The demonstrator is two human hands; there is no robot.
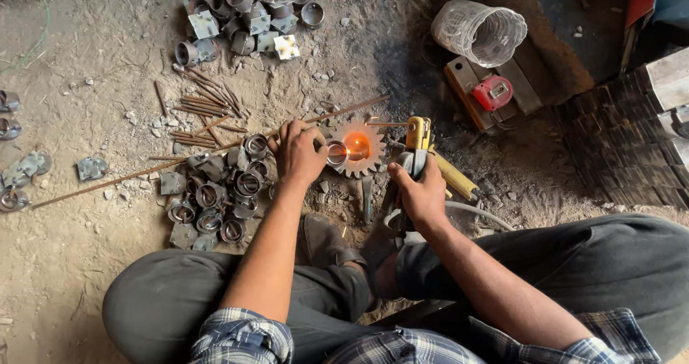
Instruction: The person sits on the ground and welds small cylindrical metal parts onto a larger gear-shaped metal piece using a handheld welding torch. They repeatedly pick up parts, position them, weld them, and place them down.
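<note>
Floor: bare packed earth, grey-brown, dusty, strewn with pebbles and metal scraps; darker scorched patch toward 12 to 1 o'clock. The person sits on it, legs folded, in dark trousers and a checked shirt.

Centre: toothed metal disc lying flat on the floor, its middle glowing orange. Short metal ring touching the disc's 9 o'clock edge.

Left hand: fingers curled down, pinching the short metal ring against the disc.

Right hand: closed in a fist around the yellow electrode holder, at 3 o'clock of the disc; a thin welding rod runs from the holder toward the disc.

At 9 o'clock of the left hand: heap of ring-and-plate pieces, touching one another. At 11 o'clock: loose bundle of short rusty rods. At 12 o'clock, far edge: second heap of similar pieces. A long thin rod lies slantwise across the floor.

At 1 to 2 o'clock: clear plastic cup on its side, just beside a red tape measure resting on flat metal bars. At 3 o'clock edge: stacked dark metal strips.
</note>
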